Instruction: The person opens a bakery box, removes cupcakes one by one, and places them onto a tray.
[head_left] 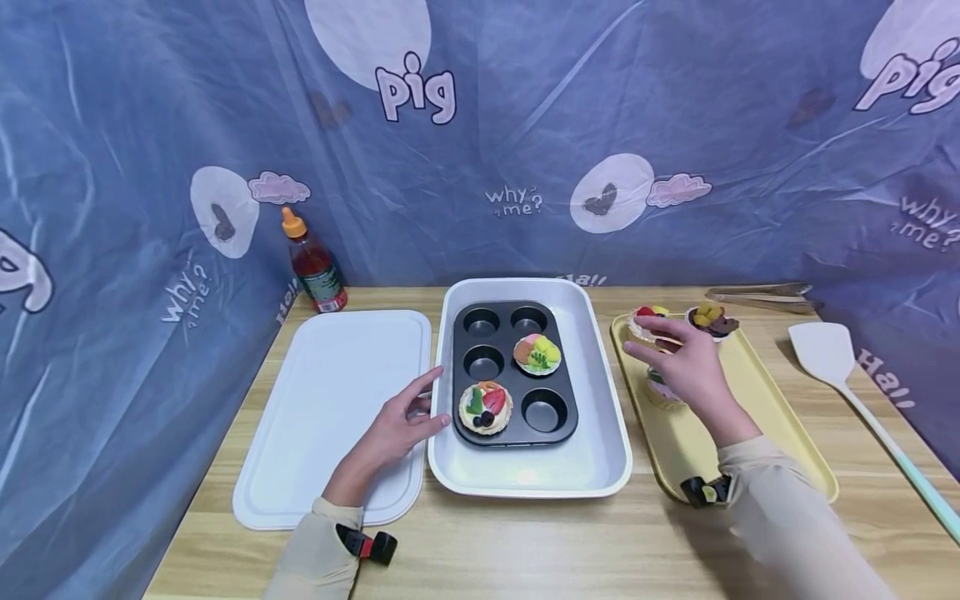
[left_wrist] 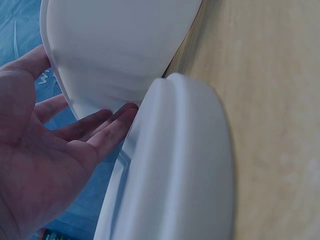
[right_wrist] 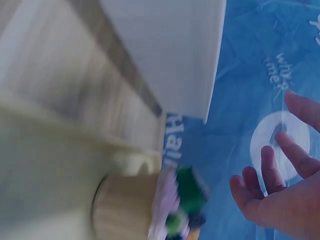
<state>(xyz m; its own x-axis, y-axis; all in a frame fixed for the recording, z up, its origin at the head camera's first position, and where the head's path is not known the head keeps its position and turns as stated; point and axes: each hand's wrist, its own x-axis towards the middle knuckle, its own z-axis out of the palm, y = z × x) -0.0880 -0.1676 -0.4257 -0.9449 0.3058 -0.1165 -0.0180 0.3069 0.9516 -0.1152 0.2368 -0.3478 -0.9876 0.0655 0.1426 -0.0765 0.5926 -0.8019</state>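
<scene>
Grip holds nothing on either side. We see the left hand [head_left: 397, 425], left of centre in the frame, fingers loosely spread at the left rim of the deep white rectangular tray [head_left: 600, 400]. Mid-frame inside that: dark grey six-cup metal muffin pan [head_left: 504, 340], strawberry-topped tart [head_left: 486, 408] lower left, yellow-and-pink fruit tart [head_left: 537, 354] middle right. At frame right, the right hand [head_left: 693, 371], thumb and fingers apart, hovers over more tarts on the pale yellow rectangular tray [head_left: 757, 383]. We'd pinch low on the case, spare the topping, keep it level. Right wrist view shows one pink-and-green-topped tart's tan side [right_wrist: 130, 207], standing clear of the fingers; head view largely hides it.
</scene>
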